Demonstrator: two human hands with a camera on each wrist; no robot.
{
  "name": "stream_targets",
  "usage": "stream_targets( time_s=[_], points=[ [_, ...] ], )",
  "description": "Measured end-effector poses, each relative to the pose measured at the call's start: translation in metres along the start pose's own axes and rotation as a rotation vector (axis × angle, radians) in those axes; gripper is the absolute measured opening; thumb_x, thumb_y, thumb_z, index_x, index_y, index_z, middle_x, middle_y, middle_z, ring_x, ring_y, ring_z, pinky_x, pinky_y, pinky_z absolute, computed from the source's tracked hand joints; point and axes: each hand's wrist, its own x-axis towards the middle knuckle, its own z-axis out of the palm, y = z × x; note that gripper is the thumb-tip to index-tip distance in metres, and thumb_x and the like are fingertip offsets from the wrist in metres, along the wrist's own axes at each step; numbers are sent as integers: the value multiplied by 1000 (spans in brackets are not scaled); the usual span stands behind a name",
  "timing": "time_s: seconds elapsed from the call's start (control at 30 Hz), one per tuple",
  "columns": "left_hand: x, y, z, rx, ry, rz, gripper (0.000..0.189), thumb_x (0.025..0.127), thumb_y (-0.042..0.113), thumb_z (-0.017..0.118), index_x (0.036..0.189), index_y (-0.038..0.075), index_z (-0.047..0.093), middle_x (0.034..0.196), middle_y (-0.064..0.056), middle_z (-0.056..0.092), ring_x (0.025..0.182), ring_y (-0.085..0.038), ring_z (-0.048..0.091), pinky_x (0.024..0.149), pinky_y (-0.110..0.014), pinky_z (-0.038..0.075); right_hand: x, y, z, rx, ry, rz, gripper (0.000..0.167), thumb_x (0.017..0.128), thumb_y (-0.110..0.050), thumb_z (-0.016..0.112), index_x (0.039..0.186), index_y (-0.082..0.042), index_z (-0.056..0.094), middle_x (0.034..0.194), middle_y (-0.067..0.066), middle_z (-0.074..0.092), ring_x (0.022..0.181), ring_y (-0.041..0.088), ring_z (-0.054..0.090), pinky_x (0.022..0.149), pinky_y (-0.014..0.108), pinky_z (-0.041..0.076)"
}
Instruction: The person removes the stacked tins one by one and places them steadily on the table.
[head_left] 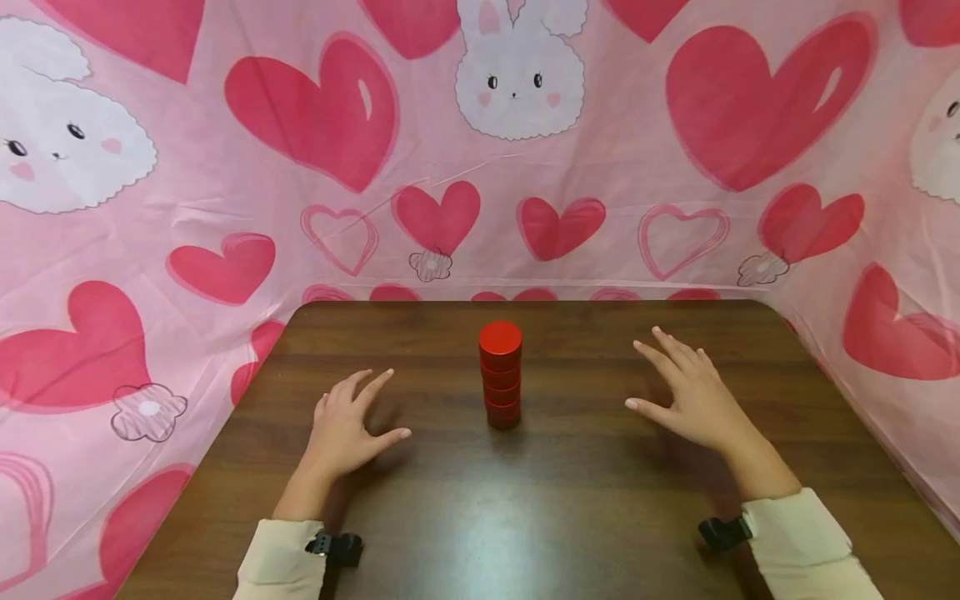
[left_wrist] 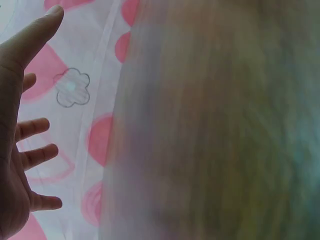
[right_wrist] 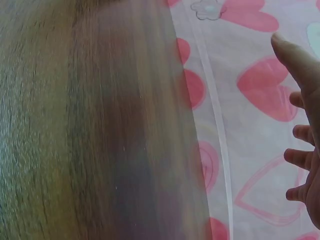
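Observation:
A stack of several round red pieces (head_left: 501,375) stands upright on the table, a little off plumb, its top disc shiny and wider-looking than those below. To its left my left hand (head_left: 343,429) hovers over the wood with fingers spread and thumb pointing toward the stack. On the other side my right hand (head_left: 693,400) is likewise spread, holding nothing. Neither hand touches the stack. In the left wrist view the left hand (left_wrist: 12,150) shows loose, parted fingers; the right wrist view shows the right hand (right_wrist: 310,135) the same way. The stack is in neither wrist view.
The brown wooden table (head_left: 480,517) has rounded far corners. Behind and beside it hangs a pink cloth (head_left: 360,242) printed with hearts and rabbits. Black straps with small devices (head_left: 341,548) sit at both wrists, over cream sleeves (head_left: 281,567).

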Motion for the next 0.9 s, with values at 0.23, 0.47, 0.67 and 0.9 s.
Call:
stream_targets(
  time_s=[0.23,0.47,0.67,0.9],
  points=[
    [8,8,5,-156,-6,43,94,68,56,82,148,31,40,139,-15,46,124,-40,43,90,-70,35,6,-5,1,50,44,-45,81,76,-42,82,141,-7,47,152,23,33,131,48,37,108,66,22],
    [15,15,12,-285,-27,76,96,67,50,86,148,29,41,138,-12,47,123,-37,45,95,-65,37,11,-9,0,103,51,-44,84,71,-38,87,141,-11,49,152,20,34,129,50,38,93,71,35],
    [19,23,17,-363,-73,71,97,67,47,87,149,30,39,136,-12,47,123,-35,45,95,-64,40,14,-12,2,115,70,-79,83,70,-34,88,140,-13,50,147,18,41,128,46,43,92,68,39],
    [25,33,25,-431,-85,84,98,65,43,90,148,28,41,134,-17,49,122,-30,47,98,-59,41,20,-16,5,110,91,-129,84,68,-32,89,138,-6,51,141,17,48,127,40,45,97,62,39]
  ],
)
